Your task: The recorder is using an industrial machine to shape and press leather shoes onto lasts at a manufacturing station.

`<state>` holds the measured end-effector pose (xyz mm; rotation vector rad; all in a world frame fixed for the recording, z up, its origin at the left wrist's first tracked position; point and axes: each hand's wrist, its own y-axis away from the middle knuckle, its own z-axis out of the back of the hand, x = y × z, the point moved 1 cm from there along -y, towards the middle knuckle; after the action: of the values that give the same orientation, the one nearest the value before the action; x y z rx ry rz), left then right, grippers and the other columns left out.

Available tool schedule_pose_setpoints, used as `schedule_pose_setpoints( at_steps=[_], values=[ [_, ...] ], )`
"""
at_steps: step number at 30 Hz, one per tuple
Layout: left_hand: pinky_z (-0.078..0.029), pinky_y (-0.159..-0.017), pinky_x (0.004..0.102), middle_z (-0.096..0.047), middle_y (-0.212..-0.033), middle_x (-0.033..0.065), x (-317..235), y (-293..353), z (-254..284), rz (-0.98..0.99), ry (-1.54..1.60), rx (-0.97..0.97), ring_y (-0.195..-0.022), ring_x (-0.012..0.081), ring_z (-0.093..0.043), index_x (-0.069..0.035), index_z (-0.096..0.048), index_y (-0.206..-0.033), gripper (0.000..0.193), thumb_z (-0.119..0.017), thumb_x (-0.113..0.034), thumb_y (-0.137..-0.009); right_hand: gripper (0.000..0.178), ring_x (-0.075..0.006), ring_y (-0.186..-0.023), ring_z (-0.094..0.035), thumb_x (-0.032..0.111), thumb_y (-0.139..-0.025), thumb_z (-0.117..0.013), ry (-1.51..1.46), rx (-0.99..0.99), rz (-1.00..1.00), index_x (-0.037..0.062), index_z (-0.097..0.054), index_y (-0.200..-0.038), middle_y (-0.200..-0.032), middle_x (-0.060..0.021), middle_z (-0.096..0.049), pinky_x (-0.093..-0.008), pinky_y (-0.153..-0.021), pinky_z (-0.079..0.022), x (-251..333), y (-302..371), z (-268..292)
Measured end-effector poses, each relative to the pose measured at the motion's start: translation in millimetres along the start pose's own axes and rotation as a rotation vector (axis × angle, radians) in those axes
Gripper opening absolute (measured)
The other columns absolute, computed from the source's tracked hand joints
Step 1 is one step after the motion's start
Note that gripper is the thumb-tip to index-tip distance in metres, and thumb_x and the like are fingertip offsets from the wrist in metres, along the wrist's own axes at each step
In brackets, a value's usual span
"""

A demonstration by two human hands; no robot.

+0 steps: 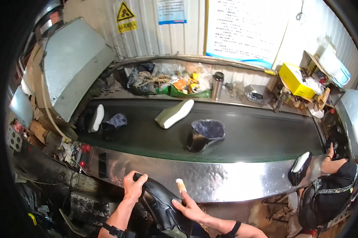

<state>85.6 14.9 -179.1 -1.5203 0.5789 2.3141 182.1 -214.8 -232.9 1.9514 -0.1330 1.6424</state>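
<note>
A black leather boot is tilted in front of me, below the metal ledge's near edge. My left hand is closed around its upper left end. My right hand grips its right side, thumb pressed on the leather. The right index finger points up, with a tan, white-tipped cover around it. A greenish patch shows at the boot's lower end; the rest is cut off by the frame. Beyond my hands, a dark belt carries an olive boot with a white sole and a black lined boot.
More footwear lies at the belt's left, including a white-soled boot. A black shoe with a white sole sits on the metal ledge at right, near a co-worker. Behind stand a steel flask and a yellow box.
</note>
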Motion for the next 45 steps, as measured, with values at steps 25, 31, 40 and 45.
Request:
schedule_pose_setpoints(
  at_steps=[25, 31, 40, 45],
  values=[
    [-0.035, -0.113, 0.0466, -0.043, -0.143, 0.0236, 197, 246, 572, 0.141, -0.493, -1.803, -0.131, 0.0426, -0.044, 0.0, -0.032, -0.146, 0.091, -0.082, -0.008, -0.07, 0.057, -0.0138, -0.103, -0.064, 0.004, -0.1, -0.06, -0.262, 0.665, 0.062, 0.0065, -0.039, -0.153, -0.124, -0.0092, -0.064, -0.0283, -0.089, -0.053, 78, 5, -456],
    [-0.042, -0.109, 0.0384, -0.055, -0.136, 0.0196, 208, 289, 589, -0.013, 0.185, -1.194, -0.12, 0.0307, -0.057, -0.001, -0.028, -0.151, 0.094, -0.08, -0.005, -0.072, 0.058, -0.0128, -0.093, -0.063, 0.004, -0.098, -0.062, -0.174, 0.621, 0.074, 0.0031, -0.036, -0.151, -0.114, -0.0079, -0.066, -0.0277, -0.085, -0.054, 73, 4, -558],
    [-0.026, -0.12, 0.0374, -0.041, -0.154, 0.0157, 293, 384, 578, 0.034, 0.677, -0.734, -0.144, 0.0268, -0.037, 0.004, -0.037, -0.151, 0.077, -0.07, -0.021, -0.086, 0.03, -0.0099, -0.088, -0.06, 0.022, -0.096, -0.072, -0.228, 0.755, -0.13, 0.0087, -0.064, -0.121, -0.101, -0.0019, -0.067, -0.0273, -0.074, -0.05, 13, -3, -692],
    [-0.045, -0.102, 0.0377, -0.067, -0.12, 0.0108, 251, 321, 598, -0.079, 1.574, -0.753, -0.114, 0.0231, -0.061, -0.003, -0.061, -0.125, 0.037, -0.058, -0.032, -0.101, 0.039, -0.0101, -0.083, -0.061, 0.018, -0.098, -0.067, -0.131, 0.749, -0.258, 0.0119, -0.057, -0.135, -0.1, -0.0021, -0.068, -0.0272, -0.07, -0.051, 30, 20, -749]
  ],
)
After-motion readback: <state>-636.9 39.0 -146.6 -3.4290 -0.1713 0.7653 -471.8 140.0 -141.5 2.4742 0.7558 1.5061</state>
